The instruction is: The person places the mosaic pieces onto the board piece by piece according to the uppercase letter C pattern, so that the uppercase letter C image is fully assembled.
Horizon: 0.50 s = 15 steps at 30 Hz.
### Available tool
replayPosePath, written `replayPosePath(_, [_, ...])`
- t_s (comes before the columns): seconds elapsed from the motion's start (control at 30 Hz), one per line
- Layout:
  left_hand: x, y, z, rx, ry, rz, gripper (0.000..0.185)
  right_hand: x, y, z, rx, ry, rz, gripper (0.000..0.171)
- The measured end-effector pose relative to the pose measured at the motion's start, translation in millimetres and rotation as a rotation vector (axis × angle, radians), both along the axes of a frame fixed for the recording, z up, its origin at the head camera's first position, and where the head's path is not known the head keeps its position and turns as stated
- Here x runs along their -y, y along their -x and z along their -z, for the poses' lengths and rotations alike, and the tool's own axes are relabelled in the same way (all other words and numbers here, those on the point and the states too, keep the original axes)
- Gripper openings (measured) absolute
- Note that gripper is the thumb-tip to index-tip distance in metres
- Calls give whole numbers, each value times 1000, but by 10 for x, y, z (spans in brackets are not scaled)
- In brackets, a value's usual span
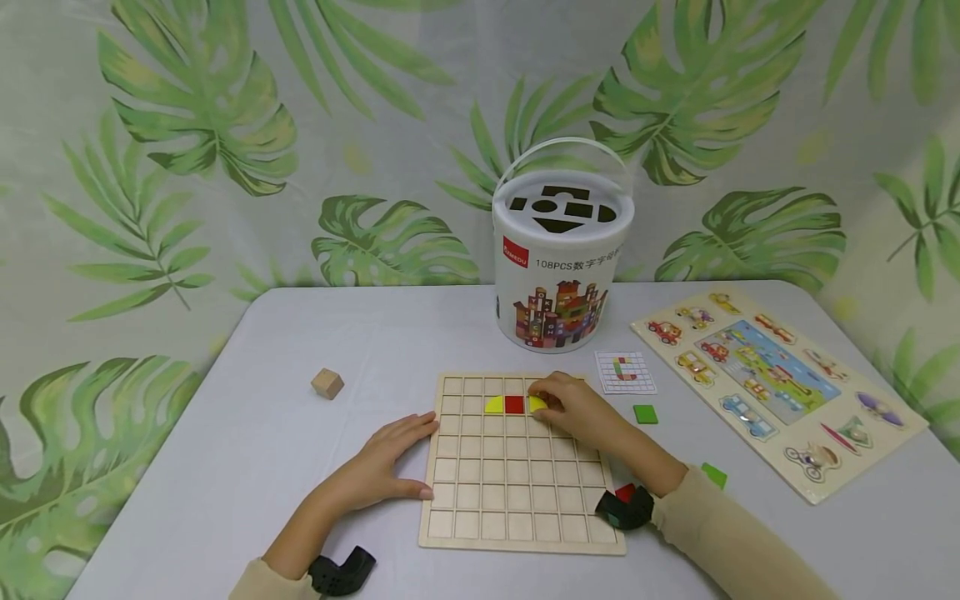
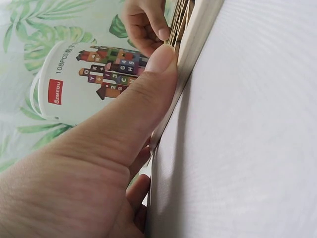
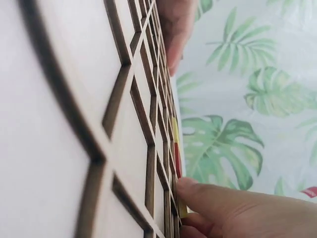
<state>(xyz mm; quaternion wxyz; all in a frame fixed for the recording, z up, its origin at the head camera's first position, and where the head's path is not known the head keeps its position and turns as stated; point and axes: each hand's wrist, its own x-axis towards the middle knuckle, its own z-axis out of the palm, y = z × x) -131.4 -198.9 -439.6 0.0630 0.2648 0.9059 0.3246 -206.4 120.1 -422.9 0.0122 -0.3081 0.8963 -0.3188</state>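
Note:
A wooden grid board (image 1: pixel 480 497) lies on the table. In its second row a yellow quarter-circle tile (image 1: pixel 495 405) and a red square tile (image 1: pixel 513 405) sit in neighbouring cells. My right hand (image 1: pixel 576 406) pinches another yellow quarter-circle tile (image 1: pixel 536 403) between thumb and fingers, at the cell just right of the red one. In the right wrist view the thumb (image 3: pixel 198 191) meets the board surface beside the red tile. With fingers spread, my left hand (image 1: pixel 375 468) rests against the board's left edge. Its thumb (image 2: pixel 161 62) touches the rim in the left wrist view.
A pattern card (image 1: pixel 626 372) and a green square tile (image 1: pixel 645 414) lie right of the board. Another green tile (image 1: pixel 714 476) and a red tile (image 1: pixel 625 492) are near the right forearm. Beyond stand a white bucket (image 1: pixel 558 258), a vehicle puzzle (image 1: pixel 780 392) and a wooden cube (image 1: pixel 327 383).

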Motion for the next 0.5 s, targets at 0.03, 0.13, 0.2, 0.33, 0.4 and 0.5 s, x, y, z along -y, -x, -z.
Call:
replayPosePath(0.03, [0, 1, 2, -1, 0, 0, 90, -2, -1, 6, 3, 0, 4, 30])
replayPosePath(0.13, [-1, 3, 8, -2, 0, 2, 90, -5, 0, 23, -11, 7, 7, 27])
replayPosePath(0.2, [-2, 3, 11, -2, -1, 3, 90, -6, 4, 30, -22, 14, 9, 24])
replayPosePath(0.33, [-4, 4, 15, -3, -5, 7, 89, -6, 14, 38, -24, 18, 13, 21])
replayPosePath(0.4, [-3, 3, 15, -4, -5, 7, 89, -6, 19, 37, -8, 23, 11, 21])
replayPosePath(0.5, [0, 4, 16, -11, -1, 8, 89, -8, 24, 35, 12, 27, 1, 21])
